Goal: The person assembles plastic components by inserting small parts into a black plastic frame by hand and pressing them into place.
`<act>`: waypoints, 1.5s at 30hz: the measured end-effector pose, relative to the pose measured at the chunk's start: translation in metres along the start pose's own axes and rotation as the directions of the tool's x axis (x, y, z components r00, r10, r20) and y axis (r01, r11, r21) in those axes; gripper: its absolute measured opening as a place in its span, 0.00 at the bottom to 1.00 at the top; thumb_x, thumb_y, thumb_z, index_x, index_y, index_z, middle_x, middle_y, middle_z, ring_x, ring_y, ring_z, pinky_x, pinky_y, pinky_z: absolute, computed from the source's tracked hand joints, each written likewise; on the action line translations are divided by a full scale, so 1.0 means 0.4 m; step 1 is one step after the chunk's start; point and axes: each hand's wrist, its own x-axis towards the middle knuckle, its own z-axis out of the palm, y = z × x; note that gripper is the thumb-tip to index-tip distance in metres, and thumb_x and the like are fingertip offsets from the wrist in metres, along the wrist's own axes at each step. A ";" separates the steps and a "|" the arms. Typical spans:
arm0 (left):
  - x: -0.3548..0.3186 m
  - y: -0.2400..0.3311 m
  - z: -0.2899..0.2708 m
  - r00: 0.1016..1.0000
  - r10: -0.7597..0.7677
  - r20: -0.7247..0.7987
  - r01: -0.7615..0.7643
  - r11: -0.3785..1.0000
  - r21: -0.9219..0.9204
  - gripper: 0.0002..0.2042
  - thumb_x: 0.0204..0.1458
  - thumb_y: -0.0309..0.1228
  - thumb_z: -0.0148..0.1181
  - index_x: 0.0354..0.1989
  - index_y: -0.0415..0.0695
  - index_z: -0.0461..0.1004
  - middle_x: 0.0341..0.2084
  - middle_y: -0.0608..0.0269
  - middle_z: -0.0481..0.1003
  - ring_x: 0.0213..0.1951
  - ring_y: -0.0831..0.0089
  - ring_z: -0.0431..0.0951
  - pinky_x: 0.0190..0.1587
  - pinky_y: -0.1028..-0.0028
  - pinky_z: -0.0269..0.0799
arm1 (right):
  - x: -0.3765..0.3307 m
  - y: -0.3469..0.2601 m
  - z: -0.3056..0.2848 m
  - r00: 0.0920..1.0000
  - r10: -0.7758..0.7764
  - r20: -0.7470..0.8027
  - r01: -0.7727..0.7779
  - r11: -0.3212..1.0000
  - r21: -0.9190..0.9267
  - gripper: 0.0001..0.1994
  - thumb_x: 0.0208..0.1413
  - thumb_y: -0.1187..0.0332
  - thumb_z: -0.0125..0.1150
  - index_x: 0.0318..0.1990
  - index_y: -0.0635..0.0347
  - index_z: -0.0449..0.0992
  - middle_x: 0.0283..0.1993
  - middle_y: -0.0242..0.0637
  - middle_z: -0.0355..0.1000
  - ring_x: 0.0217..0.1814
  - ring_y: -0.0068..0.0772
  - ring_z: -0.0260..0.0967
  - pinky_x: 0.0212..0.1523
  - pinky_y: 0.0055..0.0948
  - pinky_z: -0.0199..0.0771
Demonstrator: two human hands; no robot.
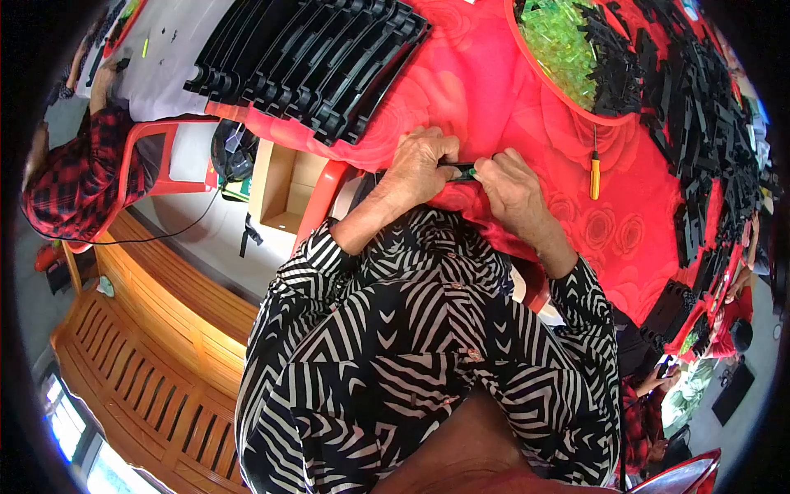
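Left hand [421, 165] and right hand [512, 185], fingers curled, pinch a small dark-and-green piece [462, 171] between them at the red rose-patterned tablecloth's [485, 82] near edge. Rightward, a yellow-handled screwdriver [595, 177]; beyond left, ribbed black plastic racks [309, 66]. Farther off, a round red tray [564, 99] holds translucent green pieces [553, 41] beside slim black pieces [617, 78].

You have mid-frame: one left hand [421, 167], one right hand [512, 189], one dark piece [462, 170] between. Right of middle: one screwdriver [595, 179]. Upper right: one red tray [613, 121]; black strips [687, 107], too many to count. Upper left: ribbed black parts [313, 62], overlapping, uncountable. Lower left: one bench [156, 370].
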 end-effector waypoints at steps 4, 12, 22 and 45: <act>-0.004 -0.004 0.006 0.999 -0.039 -0.006 0.039 0.997 -0.067 0.11 0.32 0.23 0.67 0.18 0.43 0.67 0.18 0.63 0.67 0.27 0.64 0.68 0.39 0.67 0.58 | 0.002 0.002 -0.020 0.998 0.058 0.030 -0.061 0.990 0.128 0.04 0.46 0.78 0.52 0.32 0.64 0.67 0.24 0.43 0.60 0.27 0.45 0.58 0.29 0.37 0.61; -0.003 -0.004 0.005 0.996 -0.088 0.019 0.089 0.995 -0.040 0.10 0.33 0.24 0.67 0.19 0.43 0.68 0.19 0.63 0.67 0.29 0.64 0.68 0.38 0.66 0.59 | -0.008 -0.013 -0.033 0.992 0.121 -0.041 -0.116 0.987 0.107 0.04 0.48 0.76 0.55 0.33 0.64 0.71 0.27 0.42 0.61 0.30 0.42 0.60 0.30 0.37 0.62; -0.008 0.006 0.003 1.000 -0.031 -0.007 0.030 0.999 -0.016 0.09 0.35 0.19 0.65 0.20 0.40 0.68 0.18 0.63 0.66 0.26 0.68 0.66 0.31 0.70 0.61 | -0.009 -0.006 -0.032 0.995 0.097 0.033 -0.100 0.989 0.109 0.05 0.44 0.78 0.55 0.32 0.64 0.70 0.27 0.42 0.59 0.31 0.43 0.58 0.32 0.37 0.63; 0.004 0.016 -0.002 0.996 -0.085 0.037 0.081 0.993 0.086 0.10 0.35 0.28 0.67 0.20 0.42 0.69 0.20 0.59 0.69 0.31 0.59 0.70 0.39 0.64 0.62 | 0.000 -0.012 -0.025 0.992 -0.100 0.077 0.105 0.992 -0.067 0.05 0.39 0.79 0.51 0.27 0.62 0.68 0.25 0.39 0.57 0.30 0.39 0.58 0.33 0.33 0.62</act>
